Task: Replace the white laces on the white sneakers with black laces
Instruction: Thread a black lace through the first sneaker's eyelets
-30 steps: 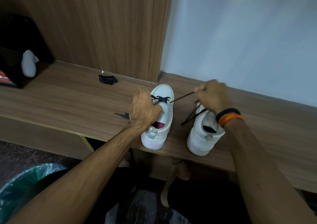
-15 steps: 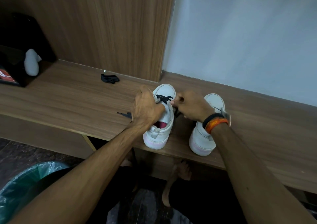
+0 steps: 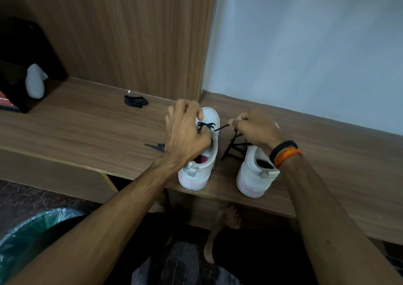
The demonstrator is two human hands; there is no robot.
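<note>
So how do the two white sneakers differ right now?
The left sneaker has black lace crossed near its toe, and its lining shows pink; the right sneaker looks dark inside, and its front is hidden. The left hand rests on the left sneaker; the right hand pinches the lace above the right one. Both stand on the wooden shelf, heels toward the camera.

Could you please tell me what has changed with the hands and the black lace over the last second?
The right hand, pinching the black lace, went in to the left sneaker half a second ago and has drawn back to the right, pulling the lace out again. The left hand stayed on that sneaker, its fingers now spread over the toe. The right sneaker and spare lace bundle have not moved.
</note>
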